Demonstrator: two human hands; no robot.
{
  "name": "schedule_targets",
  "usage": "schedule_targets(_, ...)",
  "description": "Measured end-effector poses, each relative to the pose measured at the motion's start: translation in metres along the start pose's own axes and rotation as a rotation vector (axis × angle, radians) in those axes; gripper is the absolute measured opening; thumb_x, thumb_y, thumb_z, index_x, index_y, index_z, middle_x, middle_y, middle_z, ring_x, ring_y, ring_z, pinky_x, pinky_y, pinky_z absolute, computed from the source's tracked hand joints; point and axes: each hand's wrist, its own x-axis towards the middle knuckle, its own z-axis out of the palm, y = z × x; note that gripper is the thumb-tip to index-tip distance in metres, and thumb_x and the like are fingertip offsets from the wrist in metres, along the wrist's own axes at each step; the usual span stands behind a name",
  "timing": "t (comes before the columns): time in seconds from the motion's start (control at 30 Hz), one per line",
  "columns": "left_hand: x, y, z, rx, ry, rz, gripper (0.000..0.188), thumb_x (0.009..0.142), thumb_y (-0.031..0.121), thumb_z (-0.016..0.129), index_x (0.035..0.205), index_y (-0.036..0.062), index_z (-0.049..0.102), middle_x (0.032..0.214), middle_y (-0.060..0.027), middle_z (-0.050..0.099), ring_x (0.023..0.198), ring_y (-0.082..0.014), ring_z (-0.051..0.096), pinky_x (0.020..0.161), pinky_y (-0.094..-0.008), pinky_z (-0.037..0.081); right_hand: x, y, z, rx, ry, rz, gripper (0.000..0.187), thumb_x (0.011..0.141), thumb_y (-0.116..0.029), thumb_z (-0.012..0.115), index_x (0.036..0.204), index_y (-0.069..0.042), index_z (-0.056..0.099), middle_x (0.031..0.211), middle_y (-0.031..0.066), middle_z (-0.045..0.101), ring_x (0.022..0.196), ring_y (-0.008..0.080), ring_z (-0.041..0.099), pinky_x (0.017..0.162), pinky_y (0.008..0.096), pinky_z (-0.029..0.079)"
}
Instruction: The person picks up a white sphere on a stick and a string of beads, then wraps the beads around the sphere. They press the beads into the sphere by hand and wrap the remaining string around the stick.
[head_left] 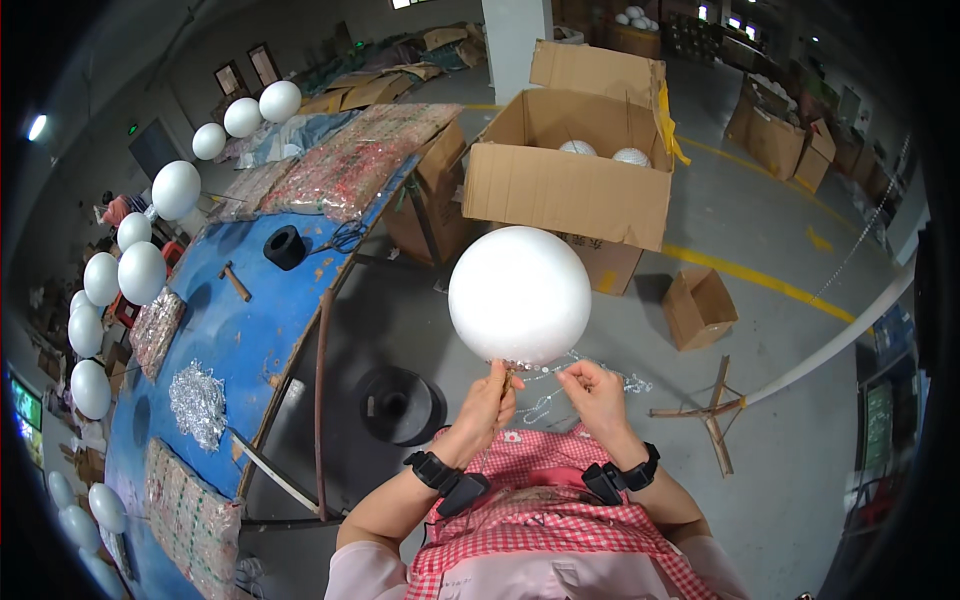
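Observation:
A large smooth white ball point(520, 290) is in front of me, its near edge just beyond my fingertips. My left hand point(488, 402) is closed below that edge, with a small brownish thing, too small to name, showing at its fingers. Between my hands runs a shiny silver sequin string point(545, 370) along the lower side of the ball. The thumb and forefinger of my right hand point(600, 395) pinch this string, and loose loops of it hang behind and below. What supports the ball is hidden.
A blue table point(215, 330) at left carries a hammer point(235, 282), a black roll point(285, 247), a silver string heap point(198, 403) and wrapped packs. White balls stand along its far side. An open carton point(570, 190) holds ball-shaped pieces; a smaller box point(699, 308) and wooden-footed pole point(715, 412) are right.

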Motion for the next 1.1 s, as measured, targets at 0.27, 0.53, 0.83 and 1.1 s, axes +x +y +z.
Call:
schedule_targets(0.27, -0.006, 0.005, 0.002, -0.04, -0.036, 0.024, 0.05, 0.095, 0.053, 0.034, 0.087, 0.0052, 0.048, 0.052, 0.0054, 0.028, 0.042, -0.0059, 0.022, 0.038, -0.0223, 0.018, -0.001, -0.002, -0.006, -0.134, -0.106, -0.144, 0.01, 0.084, -0.009, 0.062, 0.083, 0.001, 0.06, 0.06, 0.0012, 0.059, 0.052, 0.0067, 0.051, 0.048, 0.0236, 0.04)
schedule_targets(0.53, -0.006, 0.004, 0.004, -0.074, 0.04, 0.019, 0.041, 0.095, 0.046, 0.046, 0.079, 0.0081, 0.048, 0.048, 0.0067, 0.029, 0.039, -0.005, 0.023, 0.037, -0.0224, 0.017, -0.001, -0.007, -0.013, 0.454, -0.45, 0.171, 0.016, 0.091, -0.012, 0.055, 0.096, 0.001, 0.062, 0.071, 0.0031, 0.063, 0.064, 0.0084, 0.059, 0.059, 0.0222, 0.047)
schedule_targets(0.83, -0.007, 0.005, 0.007, 0.02, 0.056, 0.069, 0.041, 0.095, 0.044, 0.047, 0.077, 0.0074, 0.051, 0.048, 0.0073, 0.029, 0.038, -0.0043, 0.022, 0.037, -0.022, 0.016, 0.001, -0.015, -0.018, 0.536, -0.23, 0.028, 0.014, 0.088, -0.01, 0.06, 0.092, 0.001, 0.067, 0.075, 0.0021, 0.065, 0.069, 0.007, 0.059, 0.059, 0.021, 0.044)
schedule_targets(1.1, -0.008, 0.002, 0.014, 0.057, 0.002, 0.075, 0.044, 0.096, 0.046, 0.043, 0.082, 0.0048, 0.05, 0.049, 0.006, 0.03, 0.039, -0.0049, 0.022, 0.037, -0.0218, 0.016, 0.001, -0.004, -0.007, -0.009, -0.294, 0.079, 0.01, 0.087, -0.009, 0.06, 0.089, -0.001, 0.064, 0.069, -0.0006, 0.06, 0.057, 0.0039, 0.051, 0.051, 0.0199, 0.04)
